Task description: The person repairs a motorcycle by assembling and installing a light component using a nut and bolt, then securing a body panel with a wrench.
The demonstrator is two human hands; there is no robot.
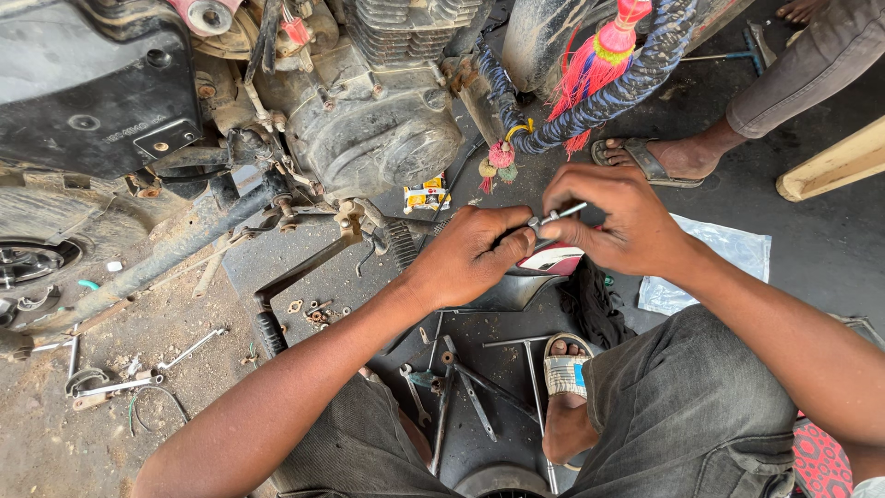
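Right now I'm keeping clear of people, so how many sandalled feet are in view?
2: the person's own sandalled foot between the knees, and another person's foot at upper right. Others may be hidden.

Two hands (470,254) (613,221), one motorcycle engine (378,120), two tassels (599,55) (498,161)

Between dirt-caked motorcycle engine (387,129) behind and sandalled foot (564,373) in front: both hands (470,254) (613,221) meeting on slim silver metal rod (562,216); loose steel spanners (138,378) far left.
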